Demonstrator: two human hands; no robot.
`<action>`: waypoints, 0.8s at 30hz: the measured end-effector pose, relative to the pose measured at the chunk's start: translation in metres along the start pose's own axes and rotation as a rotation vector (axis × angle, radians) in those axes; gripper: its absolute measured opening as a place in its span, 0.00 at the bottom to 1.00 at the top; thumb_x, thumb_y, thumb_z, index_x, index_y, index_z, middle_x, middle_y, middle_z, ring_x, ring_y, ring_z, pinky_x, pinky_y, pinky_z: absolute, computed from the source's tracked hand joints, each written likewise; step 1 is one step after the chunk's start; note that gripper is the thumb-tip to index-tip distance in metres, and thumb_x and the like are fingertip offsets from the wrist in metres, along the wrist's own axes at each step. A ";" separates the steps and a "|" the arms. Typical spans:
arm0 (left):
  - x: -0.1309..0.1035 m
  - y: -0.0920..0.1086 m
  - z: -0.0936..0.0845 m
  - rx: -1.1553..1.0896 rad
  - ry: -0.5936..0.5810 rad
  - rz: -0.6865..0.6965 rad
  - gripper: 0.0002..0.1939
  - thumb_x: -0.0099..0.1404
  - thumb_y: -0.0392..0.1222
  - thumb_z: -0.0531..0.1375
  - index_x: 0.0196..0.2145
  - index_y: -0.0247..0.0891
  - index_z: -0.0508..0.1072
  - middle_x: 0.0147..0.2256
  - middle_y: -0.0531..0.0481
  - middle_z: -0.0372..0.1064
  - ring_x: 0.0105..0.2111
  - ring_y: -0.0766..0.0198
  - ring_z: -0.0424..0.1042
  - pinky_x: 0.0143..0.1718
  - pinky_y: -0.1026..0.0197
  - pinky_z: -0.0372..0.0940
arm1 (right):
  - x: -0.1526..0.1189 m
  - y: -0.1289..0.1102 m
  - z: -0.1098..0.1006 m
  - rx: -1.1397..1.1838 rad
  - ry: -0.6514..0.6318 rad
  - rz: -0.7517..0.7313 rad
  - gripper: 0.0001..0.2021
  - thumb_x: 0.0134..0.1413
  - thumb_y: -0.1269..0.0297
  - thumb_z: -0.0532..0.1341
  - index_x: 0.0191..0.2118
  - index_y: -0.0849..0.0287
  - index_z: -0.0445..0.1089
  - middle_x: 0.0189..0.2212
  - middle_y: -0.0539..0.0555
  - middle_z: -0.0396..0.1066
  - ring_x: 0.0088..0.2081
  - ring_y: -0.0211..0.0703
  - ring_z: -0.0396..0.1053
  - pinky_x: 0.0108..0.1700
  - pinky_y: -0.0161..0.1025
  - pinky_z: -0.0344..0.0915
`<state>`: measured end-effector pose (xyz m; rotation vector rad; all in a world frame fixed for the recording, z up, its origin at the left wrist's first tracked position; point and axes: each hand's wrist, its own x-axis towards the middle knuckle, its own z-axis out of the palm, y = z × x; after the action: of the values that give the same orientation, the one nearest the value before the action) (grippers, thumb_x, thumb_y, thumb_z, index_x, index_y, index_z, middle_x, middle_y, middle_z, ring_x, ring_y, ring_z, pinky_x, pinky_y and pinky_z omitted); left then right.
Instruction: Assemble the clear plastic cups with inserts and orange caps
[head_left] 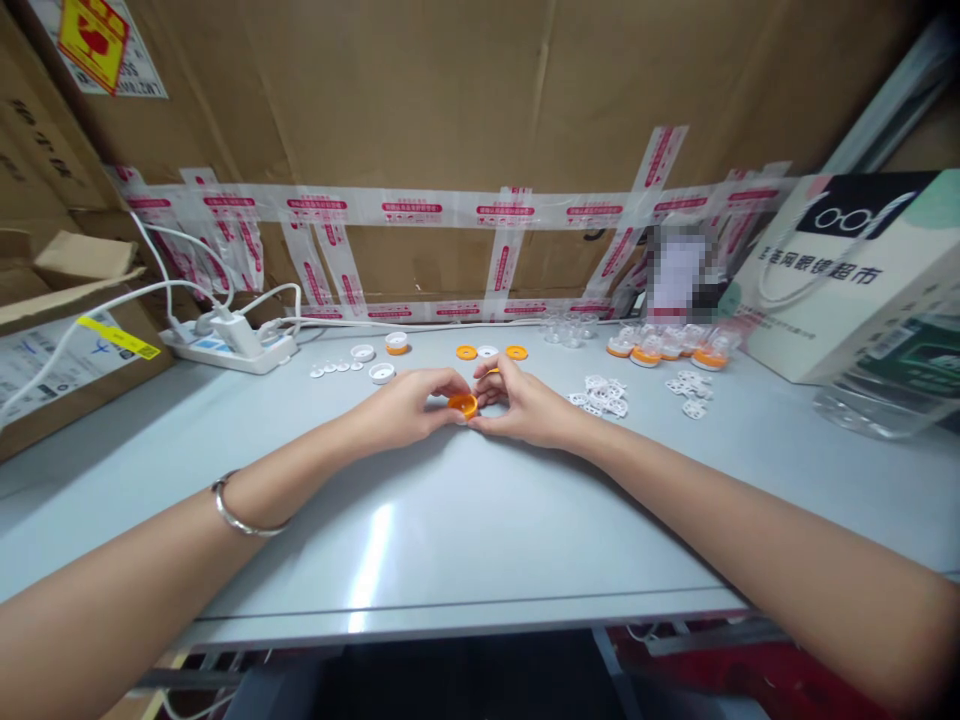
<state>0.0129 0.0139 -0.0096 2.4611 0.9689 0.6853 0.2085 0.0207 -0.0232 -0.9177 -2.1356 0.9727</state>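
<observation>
Between my two hands, just above the grey table [420, 540], is a round orange plastic cap [463, 404] with its hollow side up. My left hand [409, 400] grips its left edge between thumb and fingers. From the other side, my right hand [521, 405] has its thumb at the cap's near right edge, with the fingers curled over; whether they pinch something small is hidden. Just beyond the hands lie orange rings [516, 352] and a white ring [487, 352]. Left of them are white caps [382, 374] and a white-and-orange cap [397, 343].
Small clear pieces [336, 368] line up at left, near a power strip [225, 345] with white cables. At right are white lattice parts [600, 396], clear cups [570, 328] and orange-based assemblies [660, 345]. A paper bag [810, 280] and plastic bottle [892, 370] stand far right. Cardboard boxes [450, 120] wall the back.
</observation>
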 end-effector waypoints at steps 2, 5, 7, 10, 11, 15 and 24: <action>-0.001 -0.001 0.000 0.029 0.000 0.017 0.07 0.60 0.40 0.57 0.36 0.36 0.72 0.39 0.47 0.72 0.40 0.61 0.70 0.45 0.59 0.63 | 0.000 0.000 -0.001 0.046 -0.011 0.021 0.24 0.39 0.68 0.66 0.39 0.56 0.50 0.34 0.52 0.65 0.38 0.41 0.69 0.45 0.45 0.67; -0.001 -0.002 0.001 0.018 -0.005 0.027 0.08 0.60 0.41 0.58 0.34 0.36 0.73 0.38 0.47 0.72 0.37 0.63 0.71 0.41 0.61 0.64 | 0.001 0.000 -0.002 0.106 -0.033 0.027 0.24 0.39 0.68 0.66 0.38 0.56 0.50 0.33 0.51 0.65 0.38 0.40 0.69 0.47 0.46 0.66; -0.002 -0.003 0.002 0.001 -0.026 -0.003 0.08 0.59 0.42 0.59 0.34 0.35 0.73 0.36 0.48 0.72 0.35 0.64 0.71 0.38 0.62 0.64 | 0.001 0.001 -0.002 0.129 -0.038 0.026 0.24 0.39 0.68 0.66 0.37 0.55 0.50 0.34 0.51 0.65 0.38 0.39 0.69 0.47 0.47 0.66; -0.003 -0.003 0.004 -0.018 -0.032 -0.046 0.08 0.57 0.42 0.60 0.32 0.35 0.73 0.32 0.48 0.73 0.33 0.63 0.71 0.37 0.62 0.64 | 0.002 0.004 -0.002 0.169 -0.031 0.044 0.24 0.38 0.68 0.67 0.36 0.55 0.50 0.34 0.50 0.65 0.38 0.39 0.69 0.47 0.47 0.66; -0.003 -0.003 0.004 -0.039 -0.021 -0.059 0.08 0.57 0.42 0.60 0.32 0.34 0.73 0.32 0.48 0.73 0.33 0.63 0.71 0.37 0.62 0.64 | 0.002 0.005 -0.002 0.188 -0.026 0.055 0.24 0.37 0.68 0.68 0.36 0.55 0.50 0.34 0.50 0.65 0.38 0.39 0.69 0.47 0.47 0.66; -0.001 -0.001 0.002 -0.331 0.034 -0.209 0.10 0.53 0.43 0.63 0.30 0.33 0.72 0.32 0.47 0.74 0.31 0.64 0.72 0.34 0.62 0.65 | 0.004 0.005 -0.004 0.289 0.014 0.105 0.26 0.33 0.66 0.70 0.35 0.55 0.52 0.32 0.48 0.65 0.36 0.38 0.69 0.44 0.46 0.67; 0.000 0.013 -0.014 -0.810 0.166 -0.260 0.08 0.52 0.40 0.66 0.29 0.36 0.72 0.32 0.52 0.74 0.33 0.67 0.72 0.37 0.63 0.65 | -0.005 -0.024 -0.008 -0.057 0.297 -0.261 0.08 0.49 0.67 0.61 0.36 0.56 0.63 0.33 0.50 0.70 0.35 0.39 0.70 0.42 0.41 0.67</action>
<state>0.0111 0.0077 0.0080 1.5667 0.8251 0.9636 0.2092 0.0081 -0.0013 -0.7346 -1.9745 0.6078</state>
